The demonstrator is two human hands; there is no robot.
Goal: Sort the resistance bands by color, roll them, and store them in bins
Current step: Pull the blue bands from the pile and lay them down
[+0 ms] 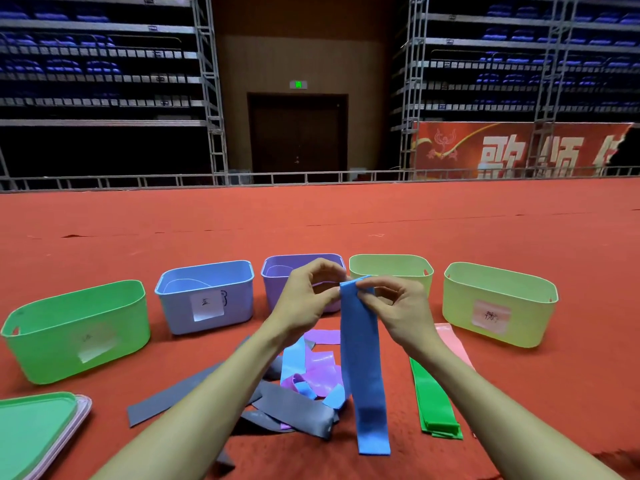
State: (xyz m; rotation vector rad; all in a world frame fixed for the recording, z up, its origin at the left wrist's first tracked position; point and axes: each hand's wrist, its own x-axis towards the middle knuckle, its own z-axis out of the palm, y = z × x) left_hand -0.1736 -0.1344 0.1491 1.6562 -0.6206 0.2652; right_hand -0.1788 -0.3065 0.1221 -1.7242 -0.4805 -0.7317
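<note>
**Five bins, one blue band held up by two hands**

Five bins stand in an arc on the red carpet (346, 216). Counted from the hands, there is one green bin (76, 327) at 9 o'clock, one blue bin (207, 299) at 10, one purple bin (273, 271) at 12, and two pale yellow bins, the nearer (391, 268) at 1 and the farther (498, 299) at 3. A stack of lids (38, 431) lies at 8 o'clock.

One blue band (363, 368) is lifted in front of the purple bin. The left hand (308, 292) and the right hand (394, 299) both pinch its upper end between thumb and curled fingers. Its long axis runs from 12 to 6 o'clock, and the free end points down, close to the carpet.

Under the forearms lies a mixed heap with several gray bands (294, 407), some purple bands (322, 368) and some light blue bands (294, 358); I cannot count them exactly. At 4 o'clock a flat stack of green bands (436, 400) lies, with one pink band (450, 341) just beside it.
</note>
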